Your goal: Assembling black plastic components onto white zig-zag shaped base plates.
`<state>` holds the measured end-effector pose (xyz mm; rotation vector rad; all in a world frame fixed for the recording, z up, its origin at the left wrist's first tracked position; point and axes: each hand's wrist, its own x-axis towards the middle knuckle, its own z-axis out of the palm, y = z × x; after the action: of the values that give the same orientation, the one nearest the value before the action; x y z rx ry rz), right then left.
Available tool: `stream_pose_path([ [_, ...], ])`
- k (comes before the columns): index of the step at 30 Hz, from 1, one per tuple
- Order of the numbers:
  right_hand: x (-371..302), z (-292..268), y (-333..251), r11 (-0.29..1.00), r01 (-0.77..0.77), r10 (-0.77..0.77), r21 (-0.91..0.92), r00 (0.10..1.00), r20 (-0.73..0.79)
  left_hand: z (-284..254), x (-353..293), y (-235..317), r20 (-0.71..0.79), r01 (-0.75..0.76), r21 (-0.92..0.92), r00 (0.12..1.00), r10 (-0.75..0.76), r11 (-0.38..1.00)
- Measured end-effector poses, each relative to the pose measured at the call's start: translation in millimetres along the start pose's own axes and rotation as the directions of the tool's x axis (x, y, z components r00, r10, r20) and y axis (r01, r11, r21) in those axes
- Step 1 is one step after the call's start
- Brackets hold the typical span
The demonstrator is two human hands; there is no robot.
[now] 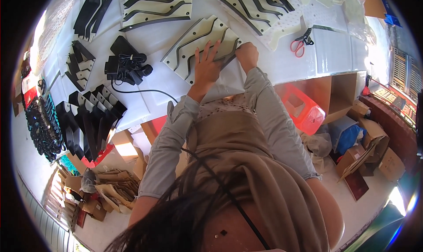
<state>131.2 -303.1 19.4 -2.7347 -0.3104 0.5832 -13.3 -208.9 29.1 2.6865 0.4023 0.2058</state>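
Observation:
A cream sheet (pixel 179 53) with round holes and bent black strips lies slanted on the white-covered table in front of me. My left hand (pixel 208 67) rests flat on its near side, fingers stretched and apart over the strips. At the sheet's right corner my right hand (pixel 247 56) is closed, pinching the end of a black strip (pixel 228 60) that runs along the near edge. Its fingertips are partly hidden. Similar sheets with black strips (pixel 156 7) lie behind, and another strip-covered sheet (pixel 255 7) is at the back right.
Left of my hands sits a black device with a coiled cable (pixel 128 64), its cord running toward me. Red-handled scissors (pixel 301 44) lie at right. Folded black-and-cream pieces (pixel 90 115) stand at the left edge. Below are a red plastic basket (pixel 304 111) and cardboard boxes (pixel 372 146).

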Motion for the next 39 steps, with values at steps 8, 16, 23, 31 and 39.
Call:
stream_pose_path([
  [8,30,-5,3,0.989,-0.136,0.118,0.061,0.963,0.242,-6,-2,2,-0.035,0.017,-0.069,0.999,-0.019,0.997],
  [16,42,4,13,0.900,-0.348,0.252,0.264,0.908,0.336,-11,0,5,-0.041,0.020,-0.093,0.999,-0.024,0.995],
  [23,36,0,9,0.974,-0.185,0.138,0.128,0.941,0.309,-7,-2,2,-0.078,0.029,-0.109,0.996,-0.038,0.994],
  [31,45,4,20,0.976,-0.186,0.133,0.115,0.922,0.364,-10,0,4,-0.048,0.028,-0.097,0.998,-0.033,0.995],
  [39,39,7,21,0.992,-0.109,0.088,0.059,0.957,0.276,-7,0,3,-0.098,0.014,-0.102,0.995,-0.024,0.995],
])
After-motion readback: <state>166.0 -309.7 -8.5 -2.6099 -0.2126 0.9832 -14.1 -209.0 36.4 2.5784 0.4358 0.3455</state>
